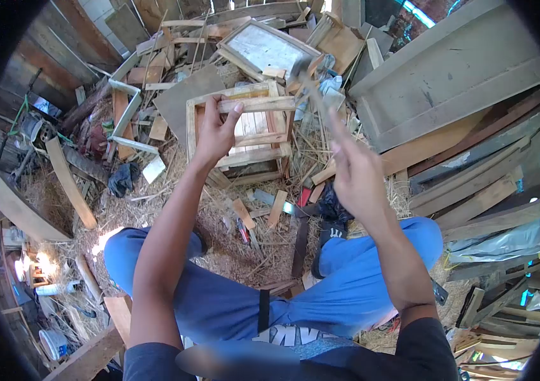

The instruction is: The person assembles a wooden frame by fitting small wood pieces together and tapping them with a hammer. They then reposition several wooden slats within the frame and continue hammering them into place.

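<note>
My left hand (216, 134) is closed around the left part of a short pale wooden slat (266, 105), thumb on top. The slat lies across the upper part of a small wooden frame (192, 130), which has more crosspieces and rests on the ground. Raised to the right of the frame, my right hand (360, 178) grips a hammer (315, 95). Motion blurs the hammer, and its head is up and to the left of the hand, near the frame's upper right corner.
Straw and wood offcuts (276, 208) cover the ground between my legs. Behind the frame lies a framed panel (266, 49) amid scrap wood. A large grey wooden panel (447, 70) leans at right, above stacked boards (486, 197). A curved board (70, 184) stands at left.
</note>
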Motion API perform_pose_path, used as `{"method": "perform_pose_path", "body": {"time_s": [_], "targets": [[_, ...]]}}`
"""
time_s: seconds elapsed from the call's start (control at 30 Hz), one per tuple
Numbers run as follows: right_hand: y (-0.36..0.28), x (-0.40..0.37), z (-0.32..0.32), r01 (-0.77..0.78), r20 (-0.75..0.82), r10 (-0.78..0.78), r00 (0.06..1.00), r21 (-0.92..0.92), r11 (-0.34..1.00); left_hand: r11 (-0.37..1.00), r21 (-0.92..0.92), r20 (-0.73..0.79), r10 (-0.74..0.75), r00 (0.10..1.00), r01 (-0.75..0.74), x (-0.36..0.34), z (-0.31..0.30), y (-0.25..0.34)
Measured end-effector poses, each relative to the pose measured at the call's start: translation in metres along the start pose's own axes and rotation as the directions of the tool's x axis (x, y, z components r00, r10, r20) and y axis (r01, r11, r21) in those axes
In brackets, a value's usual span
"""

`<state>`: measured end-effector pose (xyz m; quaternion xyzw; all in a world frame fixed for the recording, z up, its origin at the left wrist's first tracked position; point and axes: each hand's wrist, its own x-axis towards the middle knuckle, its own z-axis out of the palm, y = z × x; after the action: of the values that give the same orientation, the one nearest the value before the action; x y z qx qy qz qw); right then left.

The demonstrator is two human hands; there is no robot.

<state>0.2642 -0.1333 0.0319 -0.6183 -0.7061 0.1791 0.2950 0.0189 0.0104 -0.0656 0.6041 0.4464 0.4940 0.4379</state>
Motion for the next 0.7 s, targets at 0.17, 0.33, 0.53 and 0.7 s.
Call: {"method": "perform_pose_path", "body": {"time_s": [0.17,0.33,0.53,0.7], "targets": [[-0.004,-0.005,0.002,0.222,-0.575,-0.099,0.812,0.147,0.964,0.990,0.039,0.020,-0.135,0.991,0.134,-0.003,-0.005,0.004],[0.022,-0.009,0.014,-0.004,-0.024,0.004,1.000,-0.001,1.000,0.995,-0.009,0.031,-0.097,0.995,0.097,-0.002,-0.007,0.003],[-0.003,-0.009,0.003,0.219,-0.451,-0.134,0.882,0.140,0.966,0.997,-0.003,0.020,-0.081,0.996,0.081,0.001,-0.010,-0.005],[0.020,-0.012,0.024,-0.027,-0.006,0.027,1.000,0.035,0.999,0.998,-0.019,0.057,-0.064,0.996,0.065,0.001,-0.011,-0.008]]}}
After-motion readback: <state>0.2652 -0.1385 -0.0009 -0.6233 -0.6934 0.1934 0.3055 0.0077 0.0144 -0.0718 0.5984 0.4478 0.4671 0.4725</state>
